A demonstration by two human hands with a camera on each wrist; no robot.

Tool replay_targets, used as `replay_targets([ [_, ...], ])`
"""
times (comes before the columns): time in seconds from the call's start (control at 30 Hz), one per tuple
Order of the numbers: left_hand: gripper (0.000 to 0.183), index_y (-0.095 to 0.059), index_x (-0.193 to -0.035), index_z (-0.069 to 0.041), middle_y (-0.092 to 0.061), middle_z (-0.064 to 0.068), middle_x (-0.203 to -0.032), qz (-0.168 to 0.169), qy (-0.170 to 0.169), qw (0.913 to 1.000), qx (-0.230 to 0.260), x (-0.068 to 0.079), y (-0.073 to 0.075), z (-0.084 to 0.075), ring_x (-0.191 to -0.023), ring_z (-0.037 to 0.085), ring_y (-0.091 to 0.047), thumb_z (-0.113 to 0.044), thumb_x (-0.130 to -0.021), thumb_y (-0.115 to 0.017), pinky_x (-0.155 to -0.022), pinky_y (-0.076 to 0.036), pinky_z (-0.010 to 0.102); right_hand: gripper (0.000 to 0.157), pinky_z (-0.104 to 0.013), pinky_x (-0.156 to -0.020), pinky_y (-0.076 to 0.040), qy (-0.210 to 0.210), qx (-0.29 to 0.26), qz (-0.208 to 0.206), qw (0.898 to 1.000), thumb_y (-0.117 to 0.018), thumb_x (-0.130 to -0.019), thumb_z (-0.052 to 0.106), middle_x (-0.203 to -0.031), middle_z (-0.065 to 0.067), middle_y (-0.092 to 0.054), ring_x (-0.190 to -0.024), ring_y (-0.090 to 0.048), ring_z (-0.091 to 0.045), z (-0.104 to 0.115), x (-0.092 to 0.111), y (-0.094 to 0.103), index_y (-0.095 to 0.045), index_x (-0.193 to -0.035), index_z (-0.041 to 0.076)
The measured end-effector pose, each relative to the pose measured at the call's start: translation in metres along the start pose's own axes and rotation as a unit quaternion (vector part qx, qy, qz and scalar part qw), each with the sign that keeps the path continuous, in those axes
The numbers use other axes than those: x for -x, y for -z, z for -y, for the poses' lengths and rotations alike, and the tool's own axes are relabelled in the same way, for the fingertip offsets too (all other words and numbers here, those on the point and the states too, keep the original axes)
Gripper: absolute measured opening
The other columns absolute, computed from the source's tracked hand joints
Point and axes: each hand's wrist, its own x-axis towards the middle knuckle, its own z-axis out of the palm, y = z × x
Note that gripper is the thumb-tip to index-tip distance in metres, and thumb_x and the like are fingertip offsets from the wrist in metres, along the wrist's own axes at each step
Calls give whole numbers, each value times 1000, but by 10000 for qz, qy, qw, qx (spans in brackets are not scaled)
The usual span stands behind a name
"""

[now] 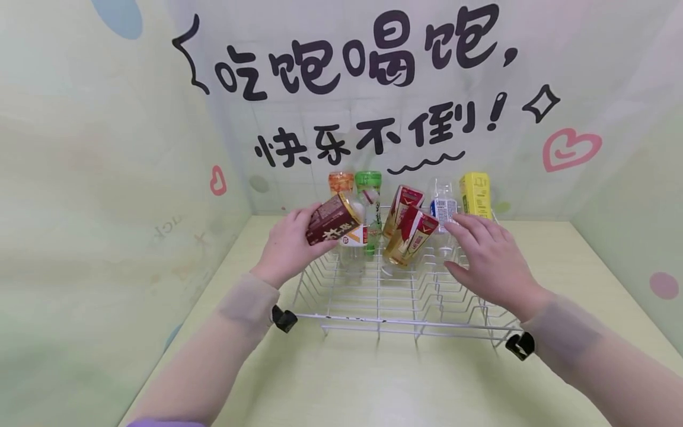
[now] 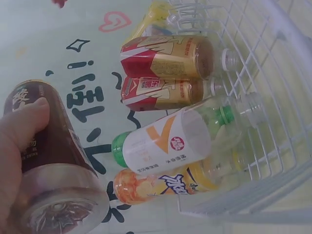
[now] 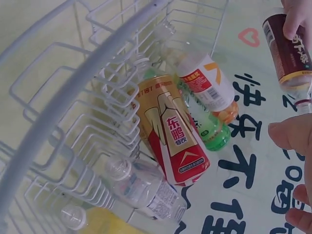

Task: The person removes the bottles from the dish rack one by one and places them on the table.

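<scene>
My left hand [image 1: 290, 246] grips a bottle with a dark maroon label [image 1: 333, 219], tilted above the left side of a white wire rack [image 1: 368, 320]. In the left wrist view, the thumb lies across the maroon label [image 2: 44, 126] and the clear bottle base points toward the camera. Over the rack's right side, my right hand [image 1: 493, 264] holds nothing, its fingers spread and slightly bent. Nearest to it are a clear bottle with a blue-and-white label [image 1: 444, 206] and two red-and-gold bottles [image 1: 409, 237], which lean base up in the rack.
Also base up in the rack are an orange bottle [image 1: 340, 181], a green bottle [image 1: 373, 204], a white-labelled clear bottle [image 1: 353, 237] and a yellow bottle [image 1: 476, 194]. Behind the rack stands a printed wall [image 1: 437, 35]. The rack sits on a pale table [image 1: 373, 385].
</scene>
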Motion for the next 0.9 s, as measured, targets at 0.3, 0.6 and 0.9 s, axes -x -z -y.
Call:
replay_targets([
  [0.3,79,-40,-145,-19,-53,7,-125,-185,566,9887,1376,4,18,32,-106,24,-54,-46,-80,-75,-85,-50,45,71,-62,-95,-37,-168,-13,-47,9998,-81,-71,23,-132,-19,-50,-119,-44,-42,-19,23,1,-51,-132,3],
  [0.6,77,-32,-148,-16,-49,11,-133,-140,1049,9486,2983,11,23,66,-114,28,-52,-42,-87,-70,-85,-52,45,72,-61,-89,-41,-333,-53,-62,9994,-82,-70,23,-129,-20,-51,-117,-45,-42,-30,40,2,-52,-130,0],
  [0.9,85,-13,-153,-16,-34,14,-146,-67,1651,9082,3845,18,13,95,-131,31,-37,-41,-90,-65,-106,-35,51,72,-62,-87,-41,-436,-102,-105,9989,-81,-69,24,-128,-21,-52,-114,-47,-43,-37,53,-2,-52,-130,0],
])
